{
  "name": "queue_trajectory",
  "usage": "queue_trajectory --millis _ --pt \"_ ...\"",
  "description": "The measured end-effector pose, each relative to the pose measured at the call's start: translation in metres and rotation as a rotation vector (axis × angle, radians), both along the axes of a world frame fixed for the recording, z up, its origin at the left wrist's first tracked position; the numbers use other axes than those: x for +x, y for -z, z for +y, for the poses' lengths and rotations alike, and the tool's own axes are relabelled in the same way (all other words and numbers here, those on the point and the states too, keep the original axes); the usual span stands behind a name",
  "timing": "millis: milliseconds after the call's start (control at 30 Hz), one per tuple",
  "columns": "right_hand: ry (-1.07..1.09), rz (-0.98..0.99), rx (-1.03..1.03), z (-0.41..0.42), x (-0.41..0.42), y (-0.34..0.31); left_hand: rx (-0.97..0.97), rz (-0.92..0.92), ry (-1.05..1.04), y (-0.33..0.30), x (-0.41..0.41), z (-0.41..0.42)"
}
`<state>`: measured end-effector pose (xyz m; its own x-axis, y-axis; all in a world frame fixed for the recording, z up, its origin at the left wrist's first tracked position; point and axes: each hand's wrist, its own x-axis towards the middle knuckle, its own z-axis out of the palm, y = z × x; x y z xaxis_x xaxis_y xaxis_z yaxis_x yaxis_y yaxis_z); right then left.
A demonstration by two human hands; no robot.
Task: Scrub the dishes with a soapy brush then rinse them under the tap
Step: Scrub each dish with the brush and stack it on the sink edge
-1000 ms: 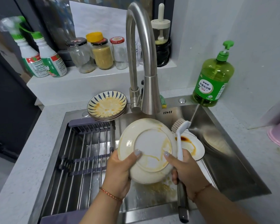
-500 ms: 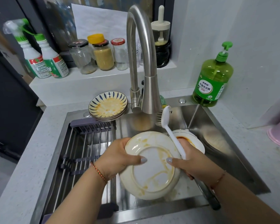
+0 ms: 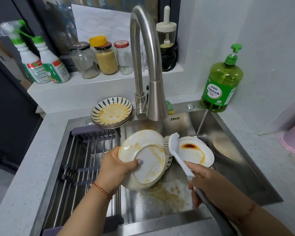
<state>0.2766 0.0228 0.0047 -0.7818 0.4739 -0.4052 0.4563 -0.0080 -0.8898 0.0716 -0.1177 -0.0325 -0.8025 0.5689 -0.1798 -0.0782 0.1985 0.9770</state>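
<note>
My left hand (image 3: pixel 117 169) grips a cream plate (image 3: pixel 143 159) by its left rim, holding it tilted over the sink with its sauce-streaked underside facing me. My right hand (image 3: pixel 209 183) holds the handle of a white dish brush (image 3: pixel 174 147). The brush's bristles touch the plate's right edge. Behind the brush, a white plate (image 3: pixel 196 153) with a dark sauce stain lies in the sink (image 3: pixel 228 167). The steel tap (image 3: pixel 148 68) arches above; no water is visible. A stack of blue-patterned dirty plates (image 3: pixel 111 112) sits at the sink's back left corner.
A metal drying rack (image 3: pixel 85 160) spans the sink's left half. A green dish soap bottle (image 3: pixel 221 82) stands at the back right. Jars (image 3: pixel 106 58) and spray bottles (image 3: pixel 43 63) line the ledge. A pink object (image 3: pixel 293 140) sits on the right counter. Orange residue lies on the sink floor.
My right hand let go of the plate's rim and swung the brush head down against the plate's right edge. My left hand tilted the plate more upright and to the left.
</note>
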Motion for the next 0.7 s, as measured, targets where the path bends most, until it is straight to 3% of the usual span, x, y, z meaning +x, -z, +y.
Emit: queue_trajectory --millis 200,433,600,700 --pt "-0.008 0.006 0.054 -0.006 -0.015 -0.025 -0.013 0.089 0.023 0.003 0.002 0.004" --pt "-0.313 -0.056 0.378 -0.031 -0.029 -0.040 -0.043 0.136 0.058 0.006 0.009 0.010" --pt "-0.043 -0.139 0.021 0.001 -0.011 -0.026 -0.018 0.098 0.016 0.005 0.005 0.000" --pt "-0.096 -0.172 0.040 -0.002 -0.008 -0.024 -0.057 0.154 0.046 0.004 0.005 0.001"
